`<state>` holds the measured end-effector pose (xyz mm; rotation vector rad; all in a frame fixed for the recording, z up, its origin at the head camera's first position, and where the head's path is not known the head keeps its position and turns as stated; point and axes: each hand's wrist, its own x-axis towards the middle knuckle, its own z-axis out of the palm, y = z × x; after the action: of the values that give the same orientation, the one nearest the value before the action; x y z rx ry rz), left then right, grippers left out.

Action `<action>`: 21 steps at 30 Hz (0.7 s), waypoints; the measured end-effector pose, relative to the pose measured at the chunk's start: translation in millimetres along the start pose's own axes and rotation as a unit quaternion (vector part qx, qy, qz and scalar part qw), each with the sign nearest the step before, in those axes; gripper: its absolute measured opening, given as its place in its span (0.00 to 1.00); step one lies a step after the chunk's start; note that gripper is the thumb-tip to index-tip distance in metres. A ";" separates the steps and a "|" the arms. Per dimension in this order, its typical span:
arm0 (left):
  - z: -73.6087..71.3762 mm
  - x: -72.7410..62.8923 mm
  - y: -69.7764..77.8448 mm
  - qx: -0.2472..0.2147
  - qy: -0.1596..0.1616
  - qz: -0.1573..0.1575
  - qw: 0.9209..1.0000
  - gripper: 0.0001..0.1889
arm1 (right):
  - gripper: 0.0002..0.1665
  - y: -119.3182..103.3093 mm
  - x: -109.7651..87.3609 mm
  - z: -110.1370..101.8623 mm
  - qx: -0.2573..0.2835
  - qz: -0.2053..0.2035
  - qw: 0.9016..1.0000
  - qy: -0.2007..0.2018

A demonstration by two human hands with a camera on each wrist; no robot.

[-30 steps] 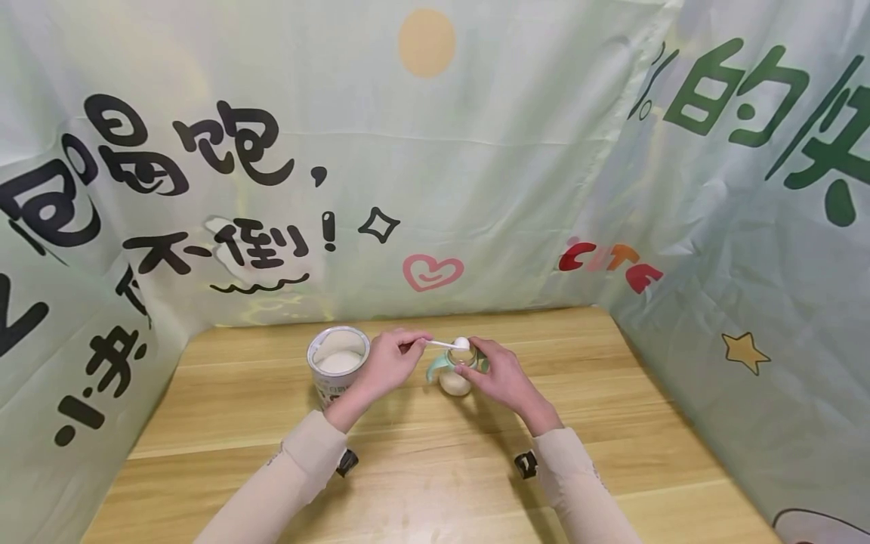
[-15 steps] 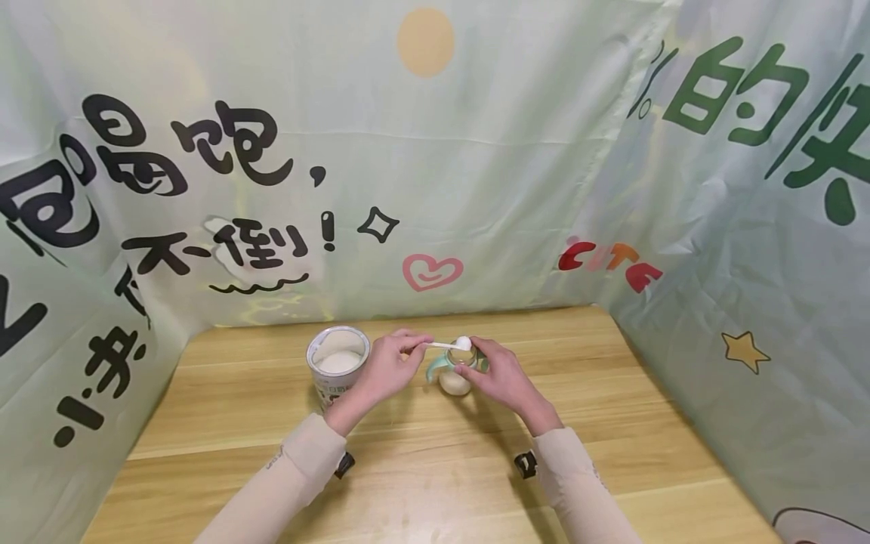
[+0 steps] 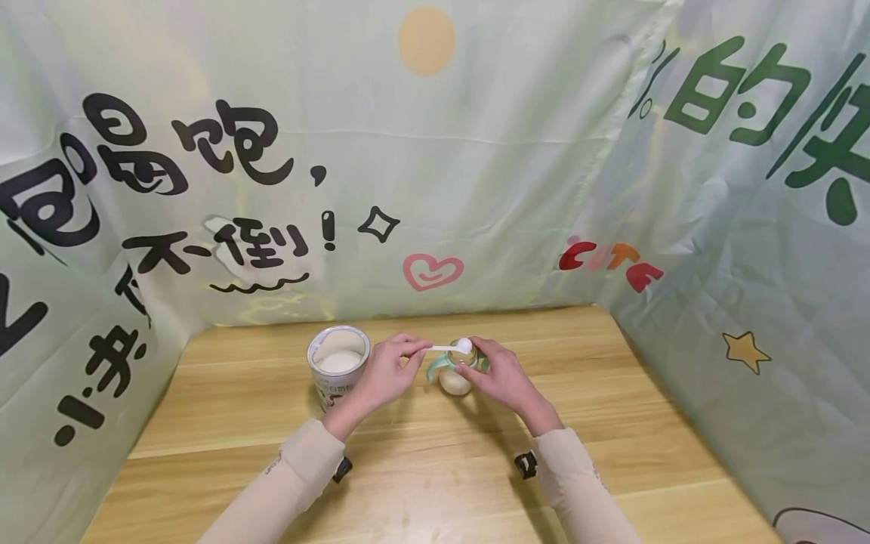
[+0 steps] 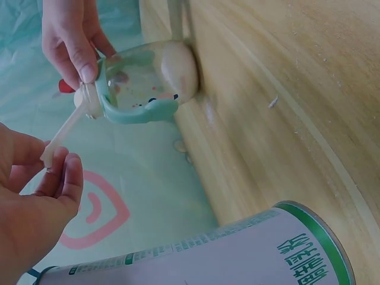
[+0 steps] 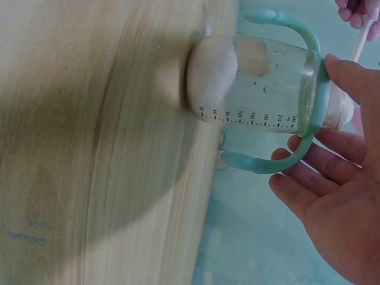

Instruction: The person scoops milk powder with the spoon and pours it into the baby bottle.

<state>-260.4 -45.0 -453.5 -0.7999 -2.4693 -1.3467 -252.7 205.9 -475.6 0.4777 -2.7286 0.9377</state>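
Observation:
My left hand pinches the thin handle of a white measuring scoop between thumb and fingers. The scoop's bowl sits right at the open mouth of a clear baby bottle with a mint-green two-handled collar. Pale powder fills the bottle's lower end, which stands on the table. Thumb and fingers of my right hand hold the bottle around its neck and collar. Left of the left hand is an open milk powder can, with pale powder visible inside; the left forearm hides part of its side.
The wooden table meets a printed fabric backdrop on the back and both sides. Small white specks lie on the tabletop. A black wrist strap piece hangs beside the right cuff.
The scoop's bowl has shifted slightly right and down over the bottle mouth as the left hand turned the handle. The right hand, bottle and can have stayed in place.

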 end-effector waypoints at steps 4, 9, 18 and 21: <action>0.0 0.2 -0.8 -0.009 0.000 -0.003 1.000 0.12 | 0.36 0.6 -0.1 0.7 -0.004 -0.003 1.000 0.003; -0.6 0.7 -0.6 -0.015 0.002 -0.005 1.000 0.11 | 0.36 0.4 -0.3 0.8 -0.005 -0.005 1.000 0.006; -0.2 2.2 1.1 -0.035 0.016 -0.034 0.999 0.11 | 0.36 -0.3 -0.7 0.7 -0.003 -0.007 1.000 0.006; 0.7 3.2 1.1 -0.057 0.033 -0.050 0.997 0.11 | 0.35 0.0 -0.9 1.1 -0.001 -0.014 1.000 0.012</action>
<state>-262.4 -42.8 -451.7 -0.6521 -2.4283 -1.5343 -252.0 205.5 -476.7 0.4993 -2.6956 0.9266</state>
